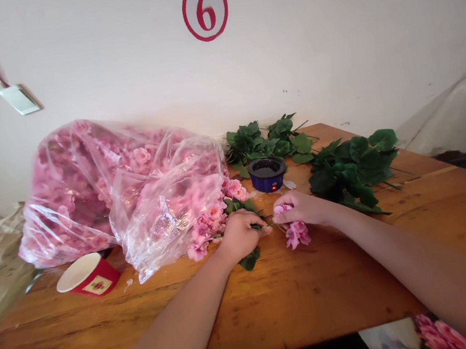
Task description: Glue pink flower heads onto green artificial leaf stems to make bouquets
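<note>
My left hand [245,233] is closed on a green leaf stem, whose leaves [250,260] show above and below the fingers. Close to its right, my right hand [298,209] pinches a small pink blossom sprig [297,234], with petals hanging beneath the fingers. The two hands' fingertips nearly meet over the wooden table [314,297]. Pink blossoms [208,228] lie just left of my left hand, at the mouth of a clear plastic bag [128,185] full of pink flowers. Behind the hands stands a small blue pot [268,183] with dark contents and a red light.
Green leaf bunches [354,170] lie at the right, with more leaves [267,139] behind the pot. A red and white paper cup [99,277] stands tilted at the left. A white wall [302,28] rises behind the table. More pink flowers [444,335] show at the bottom right.
</note>
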